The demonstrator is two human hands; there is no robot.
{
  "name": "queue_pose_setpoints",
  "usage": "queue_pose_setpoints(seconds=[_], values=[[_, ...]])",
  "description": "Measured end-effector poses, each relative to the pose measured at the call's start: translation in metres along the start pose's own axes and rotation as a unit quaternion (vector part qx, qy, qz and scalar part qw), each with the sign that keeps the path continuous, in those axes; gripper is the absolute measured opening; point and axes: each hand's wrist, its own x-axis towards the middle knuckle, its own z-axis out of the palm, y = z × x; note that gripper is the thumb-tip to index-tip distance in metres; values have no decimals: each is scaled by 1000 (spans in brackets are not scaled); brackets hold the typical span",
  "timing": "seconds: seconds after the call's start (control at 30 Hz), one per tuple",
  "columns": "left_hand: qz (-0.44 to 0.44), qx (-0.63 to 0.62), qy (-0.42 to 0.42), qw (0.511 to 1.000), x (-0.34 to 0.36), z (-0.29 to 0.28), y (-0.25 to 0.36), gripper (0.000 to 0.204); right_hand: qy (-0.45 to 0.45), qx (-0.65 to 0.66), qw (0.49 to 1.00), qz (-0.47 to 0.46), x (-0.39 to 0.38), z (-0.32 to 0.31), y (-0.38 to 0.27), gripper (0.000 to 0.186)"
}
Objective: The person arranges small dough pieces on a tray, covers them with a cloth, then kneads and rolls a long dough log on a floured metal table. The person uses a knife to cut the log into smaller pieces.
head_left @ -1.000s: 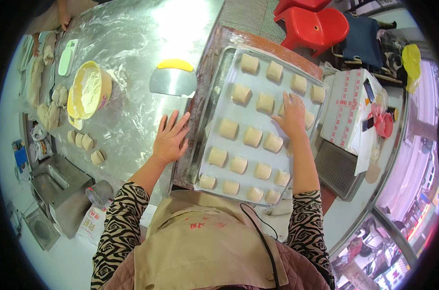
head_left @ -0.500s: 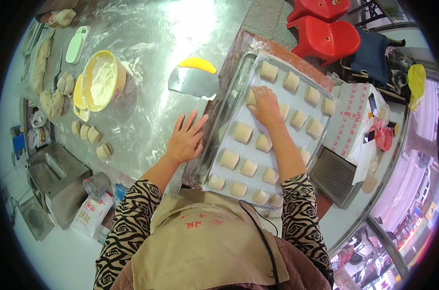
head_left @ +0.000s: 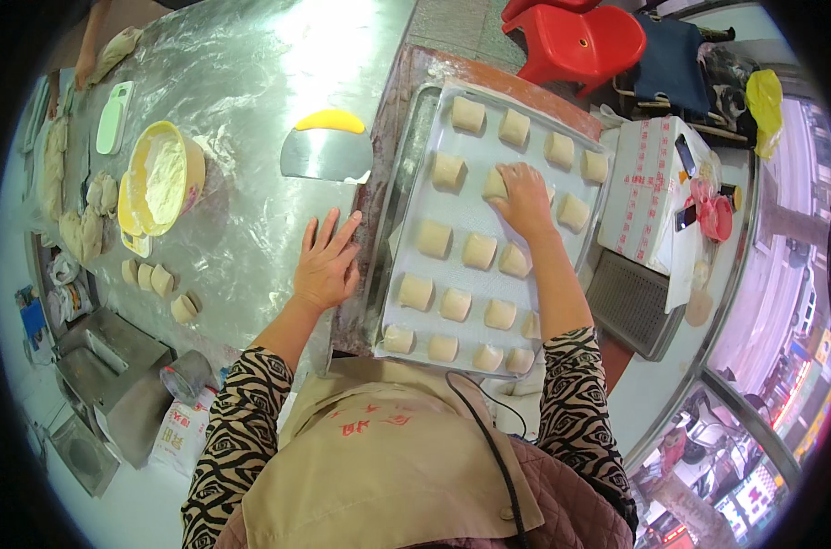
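Observation:
Rows of pale cut dough pieces (head_left: pixel 434 238) lie on a lined baking tray (head_left: pixel 404 316) in front of me to the right. My right hand (head_left: pixel 525 199) reaches over the tray, its fingers closed around a dough piece (head_left: pixel 495 187) in the second row from the far end. The palm hides part of that piece and its neighbour. On the metal worktop (head_left: pixel 241 229) beside the tray rests my left hand (head_left: pixel 327 263), fingers spread and holding nothing. Beyond it lies a dough scraper (head_left: pixel 327 148) with a yellow handle.
A yellow bowl of flour (head_left: pixel 166 174) stands on the worktop's left, near a small green-white scale (head_left: pixel 114 118) and several dough lumps (head_left: pixel 159 280). Another person's arm (head_left: pixel 88 46) shows at the far left. Right of the tray are a white carton (head_left: pixel 647 183) and red stools (head_left: pixel 580 41).
My right hand has moved from the row's leftmost dough piece to the one on its right. My left hand keeps its spread pose. The whole view has shifted slightly.

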Motion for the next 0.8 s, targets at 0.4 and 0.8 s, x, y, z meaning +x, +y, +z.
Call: queue_pose_setpoints(seconds=[0.4,0.8], values=[[6,23,14,1000,-1,4,2,18,34,-55,996,60,-27,-29,29,85],[10,23,12,1000,-2,5,3,19,70,-39,996,50,-43,-6,57,80]])
